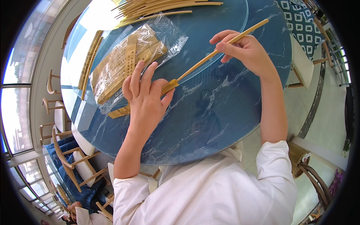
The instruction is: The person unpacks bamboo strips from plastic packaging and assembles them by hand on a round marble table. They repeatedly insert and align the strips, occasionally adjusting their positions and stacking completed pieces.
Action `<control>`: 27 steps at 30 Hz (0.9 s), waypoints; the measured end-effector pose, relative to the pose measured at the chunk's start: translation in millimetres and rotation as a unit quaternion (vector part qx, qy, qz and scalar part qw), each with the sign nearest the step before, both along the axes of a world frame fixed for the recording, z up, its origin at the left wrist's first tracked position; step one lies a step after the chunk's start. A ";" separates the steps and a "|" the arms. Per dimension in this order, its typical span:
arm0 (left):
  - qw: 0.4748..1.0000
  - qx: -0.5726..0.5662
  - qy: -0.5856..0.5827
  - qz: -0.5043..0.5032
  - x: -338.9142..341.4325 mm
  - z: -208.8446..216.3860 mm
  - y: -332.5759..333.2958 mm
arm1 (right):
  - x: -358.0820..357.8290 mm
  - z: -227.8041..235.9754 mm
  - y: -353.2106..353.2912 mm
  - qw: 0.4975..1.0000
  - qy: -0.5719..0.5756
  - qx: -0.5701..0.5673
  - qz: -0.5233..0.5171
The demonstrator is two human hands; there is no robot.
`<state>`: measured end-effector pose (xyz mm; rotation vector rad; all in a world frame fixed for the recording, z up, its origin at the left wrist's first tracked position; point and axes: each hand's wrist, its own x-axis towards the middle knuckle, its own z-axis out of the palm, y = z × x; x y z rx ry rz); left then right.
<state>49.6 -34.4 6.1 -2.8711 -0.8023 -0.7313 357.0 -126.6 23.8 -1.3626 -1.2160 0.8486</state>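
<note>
My left hand [144,99] is closed on a gold-brown paper chopstick sleeve [120,111] with dark print, low over the table. Its thumb and forefinger are by the sleeve's right end, and the palm hides its middle. From that end a pale wooden chopstick [202,62] slants up to the right, its lower tip at or inside the opening. I cannot tell whether it is one stick or a pair. My right hand [245,52] pinches the chopstick near its upper end. Just beyond my left fingers lies a stack of sleeves [108,75] in torn clear plastic.
Loose chopsticks [165,8] lie heaped at the far side of the round blue marbled table [202,131]. Several filled sleeves [89,62] lie at the left, beside the plastic. A raised glass disc covers the table's centre. Wooden chairs [71,157] stand at the left.
</note>
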 end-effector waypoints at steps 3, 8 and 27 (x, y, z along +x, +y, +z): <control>1.000 -0.005 0.004 0.002 0.1 1.2 -1.2 | 1.1 -4.6 1.4 1.000 0.011 -0.023 0.012; 1.000 -0.010 0.006 0.006 -0.2 1.2 -0.6 | 0.6 -3.1 -0.3 0.998 0.023 -0.054 0.018; 1.000 -0.009 0.009 0.007 -1.3 1.3 1.4 | -8.1 13.2 -4.0 0.989 0.043 -0.139 0.040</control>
